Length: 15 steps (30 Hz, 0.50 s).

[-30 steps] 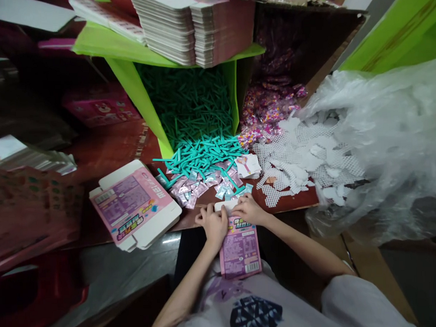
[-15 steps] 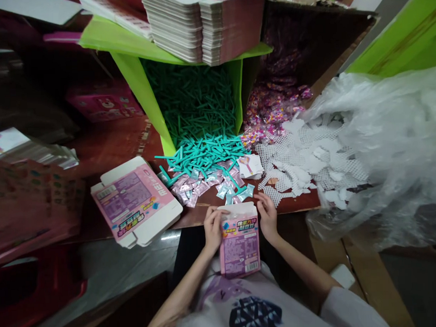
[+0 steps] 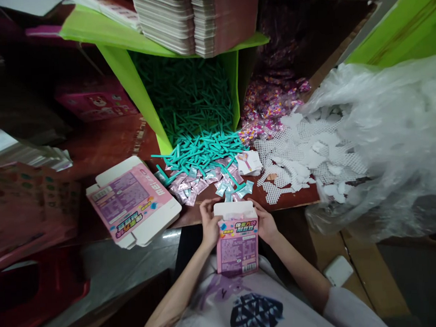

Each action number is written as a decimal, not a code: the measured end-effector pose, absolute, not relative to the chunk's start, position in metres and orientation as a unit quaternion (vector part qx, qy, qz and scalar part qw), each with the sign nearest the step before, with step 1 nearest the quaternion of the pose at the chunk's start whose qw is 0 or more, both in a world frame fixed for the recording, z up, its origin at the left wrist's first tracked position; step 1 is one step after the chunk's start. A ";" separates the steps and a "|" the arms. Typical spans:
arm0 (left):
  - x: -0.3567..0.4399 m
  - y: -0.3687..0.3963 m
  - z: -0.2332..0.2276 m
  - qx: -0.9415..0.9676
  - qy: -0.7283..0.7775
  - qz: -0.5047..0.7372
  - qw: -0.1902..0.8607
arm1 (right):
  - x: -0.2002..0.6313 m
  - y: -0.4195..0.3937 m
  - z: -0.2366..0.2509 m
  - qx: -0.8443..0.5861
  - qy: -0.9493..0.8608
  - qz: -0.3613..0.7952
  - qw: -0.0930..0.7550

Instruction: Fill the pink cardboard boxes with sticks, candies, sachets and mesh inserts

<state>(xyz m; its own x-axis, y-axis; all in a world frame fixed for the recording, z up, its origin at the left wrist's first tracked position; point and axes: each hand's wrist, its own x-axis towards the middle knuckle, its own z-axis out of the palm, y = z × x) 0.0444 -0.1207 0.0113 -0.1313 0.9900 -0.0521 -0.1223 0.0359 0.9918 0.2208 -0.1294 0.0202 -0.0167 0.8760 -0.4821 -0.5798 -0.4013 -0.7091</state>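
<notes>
A pink and purple printed box [image 3: 237, 248] stands upright against my shirt, its white top flap raised and its top end open. My left hand [image 3: 210, 224] grips the box's upper left edge, thumb in front. My right hand [image 3: 266, 223] holds the upper right edge, its fingertips partly hidden behind the flap. Just beyond the box lie small pink and teal sachets [image 3: 197, 185], with a heap of teal plastic sticks [image 3: 203, 152] behind them. A small stack of printed cards [image 3: 249, 161] sits right of the sachets.
At left, flattened pink boxes [image 3: 133, 200] overhang the table edge. White perforated pieces [image 3: 289, 156] and a clear plastic bag [image 3: 392, 152] lie at right. A green bin [image 3: 129, 85] holds the sticks, with stacked cartons [image 3: 166, 22] on top. Bags of colourful beads [image 3: 262, 109] are beside it.
My right hand has closed in from beside the box onto its upper right edge. The top flap now stands more upright, and my left fingers have shifted along the left edge.
</notes>
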 end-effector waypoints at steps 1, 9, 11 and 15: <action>0.046 -0.122 0.013 0.419 0.518 0.563 0.490 | 0.221 -0.130 0.020 -0.469 -0.161 0.694 0.522; 0.043 -0.116 0.025 0.551 0.502 0.452 0.490 | 0.215 -0.137 0.015 -0.429 -0.107 0.693 0.570; 0.041 -0.112 0.026 0.562 0.517 0.422 0.489 | 0.214 -0.139 0.016 -0.421 -0.106 0.703 0.563; 0.044 -0.110 0.026 0.568 0.519 0.414 0.485 | 0.215 -0.136 0.022 -0.422 -0.126 0.726 0.528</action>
